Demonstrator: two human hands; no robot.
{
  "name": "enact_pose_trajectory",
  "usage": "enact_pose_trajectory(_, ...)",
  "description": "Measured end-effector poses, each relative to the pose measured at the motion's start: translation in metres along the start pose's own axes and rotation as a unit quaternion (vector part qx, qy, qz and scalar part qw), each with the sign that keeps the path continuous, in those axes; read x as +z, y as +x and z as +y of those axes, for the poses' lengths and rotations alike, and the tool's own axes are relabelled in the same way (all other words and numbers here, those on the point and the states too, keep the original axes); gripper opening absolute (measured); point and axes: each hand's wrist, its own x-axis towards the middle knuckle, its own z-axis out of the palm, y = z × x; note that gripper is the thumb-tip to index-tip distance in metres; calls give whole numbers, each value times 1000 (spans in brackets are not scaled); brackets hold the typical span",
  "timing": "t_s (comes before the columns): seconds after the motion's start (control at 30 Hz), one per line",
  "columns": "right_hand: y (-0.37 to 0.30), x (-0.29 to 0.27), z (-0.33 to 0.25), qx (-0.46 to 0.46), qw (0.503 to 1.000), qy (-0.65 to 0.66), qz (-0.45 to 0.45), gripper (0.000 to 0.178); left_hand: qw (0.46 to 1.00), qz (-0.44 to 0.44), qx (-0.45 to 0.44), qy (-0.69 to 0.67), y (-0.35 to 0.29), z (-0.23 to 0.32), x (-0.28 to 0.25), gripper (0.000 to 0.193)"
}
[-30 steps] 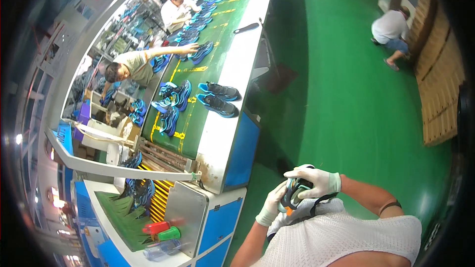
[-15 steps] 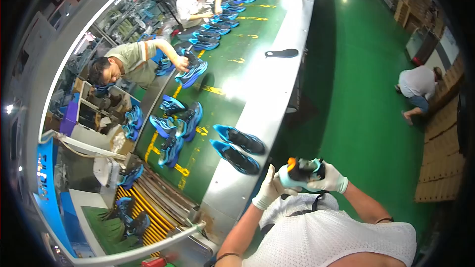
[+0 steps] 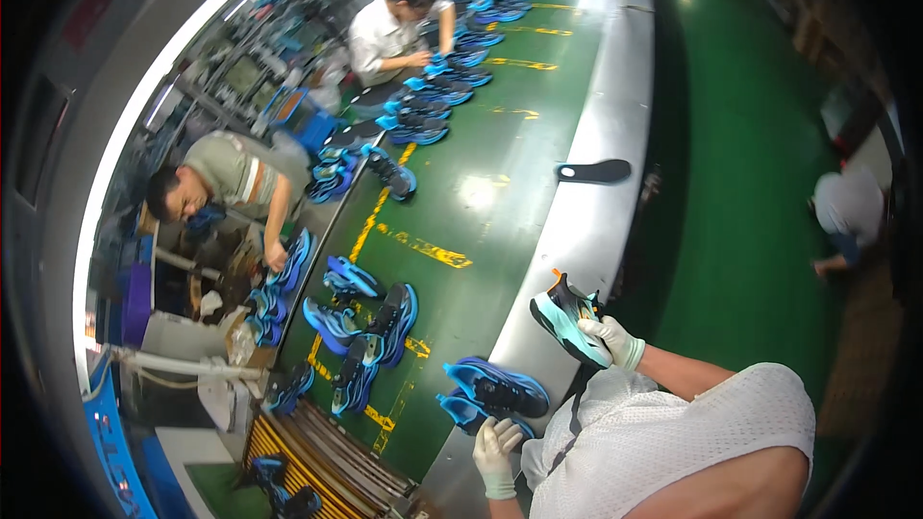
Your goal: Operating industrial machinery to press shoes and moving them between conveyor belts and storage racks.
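My gloved right hand (image 3: 615, 342) is closed on the heel-side or toe-side end, I cannot tell which, of a black sneaker (image 3: 567, 319) with a mint sole and an orange tab. The sneaker is held tilted beside the metal edge of the line. My gloved left hand (image 3: 496, 452) is lower down, its fingers apart and slightly bent at the side of the nearer blue-and-black shoe (image 3: 467, 413). Behind that one, a matching shoe (image 3: 495, 386) sits on the metal ledge. Whether my left fingertips touch the shoe is hard to make out.
A black insole (image 3: 596, 171) lies on the metal ledge (image 3: 577, 221). Several blue shoes (image 3: 370, 346) sit on the green belt (image 3: 452, 298). Two co-workers (image 3: 231, 173) are at the line's far side; another person (image 3: 846, 207) bends at the right. Yellow rollers (image 3: 279, 452) are at lower left.
My left hand has left the sneaker and moved down-left to the blue-and-black pair. My right hand alone now holds the sneaker, turned over the ledge's edge. The view has shifted.
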Motion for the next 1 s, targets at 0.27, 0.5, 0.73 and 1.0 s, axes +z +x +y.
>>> enact_pose_trajectory(0.27,164,-6,-55,74,986,-146,-35,36,995,76,-39,58,68,20,105,46)
enact_pose_trajectory(0.5,312,-15,-99,35,983,-178,4,41,987,70,-92,115,105,29,166,47)
enact_pose_trajectory(0.73,439,9,-156,-162,932,-306,101,60,964,147,-138,174,105,41,175,44)
enact_pose_trajectory(1.0,570,-5,-215,-351,829,-385,207,72,955,159,-224,113,150,47,199,32)
